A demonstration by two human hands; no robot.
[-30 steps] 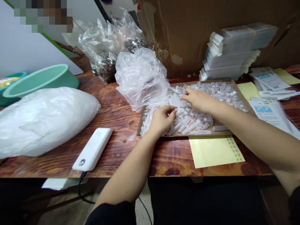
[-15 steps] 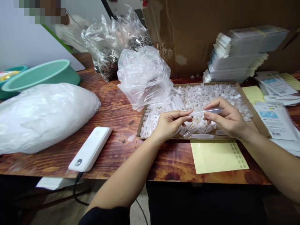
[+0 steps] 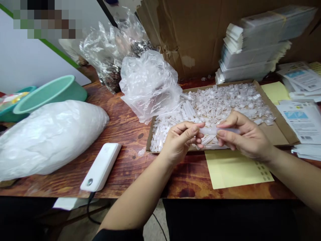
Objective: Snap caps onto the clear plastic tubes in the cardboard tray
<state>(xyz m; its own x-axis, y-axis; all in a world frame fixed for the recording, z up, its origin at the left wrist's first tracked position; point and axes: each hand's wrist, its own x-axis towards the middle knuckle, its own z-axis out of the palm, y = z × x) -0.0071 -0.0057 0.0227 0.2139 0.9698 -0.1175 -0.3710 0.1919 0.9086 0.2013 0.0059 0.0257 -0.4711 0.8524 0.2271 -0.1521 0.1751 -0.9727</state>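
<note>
A clear plastic tube (image 3: 216,131) lies level between my two hands, over the front edge of a shallow cardboard tray (image 3: 284,125). My right hand (image 3: 244,137) pinches the tube's right part between thumb and fingers. My left hand (image 3: 182,140) has its fingertips closed at the tube's left end; whether it holds a small cap there I cannot tell. The tray holds several clear tubes (image 3: 187,110) on its left side and a heap of small clear caps (image 3: 230,98) on its right.
A crumpled clear bag (image 3: 149,83) overhangs the tray's left end. A white power bank (image 3: 101,167), a big white bag (image 3: 47,137) and a green basin (image 3: 50,93) lie to the left. A yellow sheet (image 3: 233,169) lies before the tray; stacked packets (image 3: 253,50) stand behind.
My right hand lifted a tube out of the tray and drew it toward me. My left hand came up to meet the tube's left end. Both hands now sit nearer the tray's front edge.
</note>
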